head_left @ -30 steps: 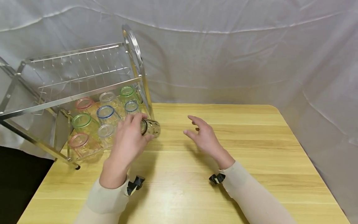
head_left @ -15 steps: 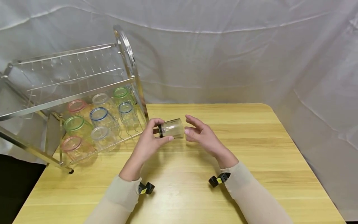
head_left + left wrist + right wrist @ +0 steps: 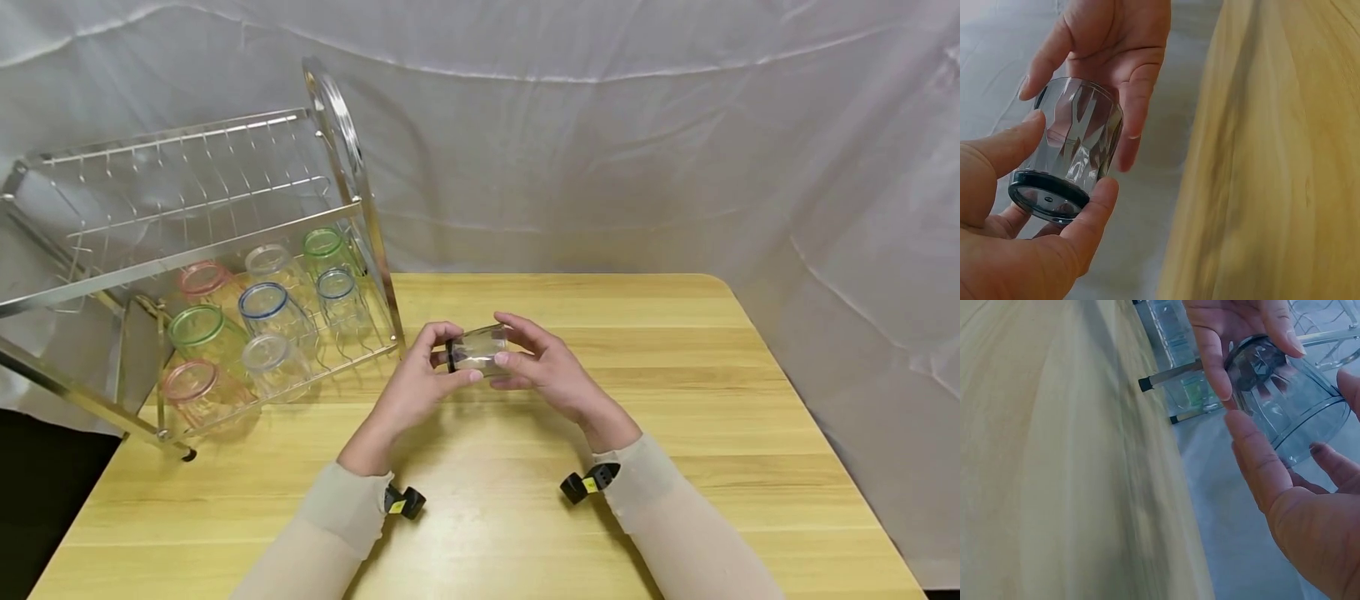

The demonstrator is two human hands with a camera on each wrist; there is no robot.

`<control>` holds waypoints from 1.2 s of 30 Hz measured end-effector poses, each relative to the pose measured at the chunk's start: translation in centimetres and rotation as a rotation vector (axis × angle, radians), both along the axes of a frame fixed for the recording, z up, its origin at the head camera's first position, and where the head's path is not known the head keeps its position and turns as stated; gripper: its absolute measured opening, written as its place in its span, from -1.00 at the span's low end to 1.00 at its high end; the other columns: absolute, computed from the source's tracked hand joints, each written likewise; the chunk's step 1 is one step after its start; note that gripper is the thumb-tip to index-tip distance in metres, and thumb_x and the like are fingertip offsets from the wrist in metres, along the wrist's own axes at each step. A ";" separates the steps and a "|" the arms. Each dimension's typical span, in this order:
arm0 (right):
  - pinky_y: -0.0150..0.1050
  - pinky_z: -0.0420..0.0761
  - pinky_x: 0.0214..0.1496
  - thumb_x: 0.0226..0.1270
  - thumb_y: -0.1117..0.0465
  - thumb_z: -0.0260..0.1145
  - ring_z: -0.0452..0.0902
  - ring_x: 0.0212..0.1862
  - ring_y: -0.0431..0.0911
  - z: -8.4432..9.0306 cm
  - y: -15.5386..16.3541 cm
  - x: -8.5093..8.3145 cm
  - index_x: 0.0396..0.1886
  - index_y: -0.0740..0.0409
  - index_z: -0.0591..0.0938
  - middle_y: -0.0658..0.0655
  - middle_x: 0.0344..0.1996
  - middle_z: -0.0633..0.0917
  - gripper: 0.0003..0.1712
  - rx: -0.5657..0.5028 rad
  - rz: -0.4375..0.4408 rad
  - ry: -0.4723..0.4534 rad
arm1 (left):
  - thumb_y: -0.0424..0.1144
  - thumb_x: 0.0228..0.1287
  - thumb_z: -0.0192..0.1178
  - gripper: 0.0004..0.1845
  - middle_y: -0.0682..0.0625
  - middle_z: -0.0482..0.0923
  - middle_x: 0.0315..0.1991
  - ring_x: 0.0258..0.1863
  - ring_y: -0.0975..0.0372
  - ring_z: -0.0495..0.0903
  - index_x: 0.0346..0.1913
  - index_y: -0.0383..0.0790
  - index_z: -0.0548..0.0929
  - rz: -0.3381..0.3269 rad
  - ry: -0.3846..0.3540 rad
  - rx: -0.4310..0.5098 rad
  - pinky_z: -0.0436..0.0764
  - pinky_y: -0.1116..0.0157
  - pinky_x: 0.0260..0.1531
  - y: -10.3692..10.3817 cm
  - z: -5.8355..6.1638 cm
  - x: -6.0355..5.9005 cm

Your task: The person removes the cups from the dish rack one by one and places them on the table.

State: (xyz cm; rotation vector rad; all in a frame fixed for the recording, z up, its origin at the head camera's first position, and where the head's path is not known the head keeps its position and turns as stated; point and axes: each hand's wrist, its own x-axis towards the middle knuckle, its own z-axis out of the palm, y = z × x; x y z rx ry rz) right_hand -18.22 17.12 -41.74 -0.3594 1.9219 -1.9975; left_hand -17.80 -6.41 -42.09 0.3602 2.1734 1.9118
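Observation:
A smoky clear drinking glass (image 3: 478, 350) is held on its side above the table, its dark base to the left and its mouth to the right. My left hand (image 3: 420, 379) grips it near the base, thumb and fingers on opposite sides, as the left wrist view also shows. Around the mouth end curl the thumb and fingers of my right hand (image 3: 551, 371), holding that side. In the right wrist view the glass (image 3: 1291, 412) lies between both hands, and part of its wall is hidden by fingers.
On the left stands a metal two-tier rack (image 3: 180, 254). Several upside-down glasses with coloured rims, such as a blue-rimmed glass (image 3: 266, 304), fill its lower shelf. A wooden table (image 3: 480, 517) spreads below, with a grey-white curtain (image 3: 570, 167) behind.
My left hand has carried the glass rightward, away from the rack, towards the middle. The right hand, apart from the glass earlier, has its fingers around the mouth end now.

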 end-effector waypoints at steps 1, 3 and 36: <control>0.16 0.72 0.21 0.58 0.24 0.31 0.56 0.34 0.21 0.0 0.0 0.0 0.64 -0.08 0.31 0.25 0.54 0.36 -0.27 0.002 -0.005 0.004 | -0.37 0.29 0.47 -0.34 -0.16 0.36 0.41 0.34 -0.11 0.53 0.38 -0.17 0.39 -0.002 -0.003 0.003 0.75 0.16 0.11 0.1 -0.1 0.0; 0.15 0.72 0.22 0.57 0.24 0.31 0.56 0.34 0.19 -0.1 0.0 0.1 0.62 -0.06 0.35 0.24 0.53 0.37 -0.30 0.020 -0.025 0.016 | -0.37 0.29 0.48 -0.33 -0.14 0.37 0.41 0.34 -0.10 0.53 0.38 -0.16 0.39 0.003 -0.004 -0.003 0.75 0.16 0.10 0.3 -0.2 0.0; 0.16 0.48 0.50 0.39 -0.12 0.46 0.52 0.40 0.21 4.0 0.4 -8.0 0.63 0.04 0.32 0.20 0.56 0.43 -0.07 0.991 -0.217 0.446 | -0.28 0.39 0.36 -0.44 -0.38 0.54 0.36 0.47 -0.28 0.38 0.39 -0.41 0.53 0.312 0.477 -0.815 0.20 -0.29 0.55 -6.0 -0.3 1.9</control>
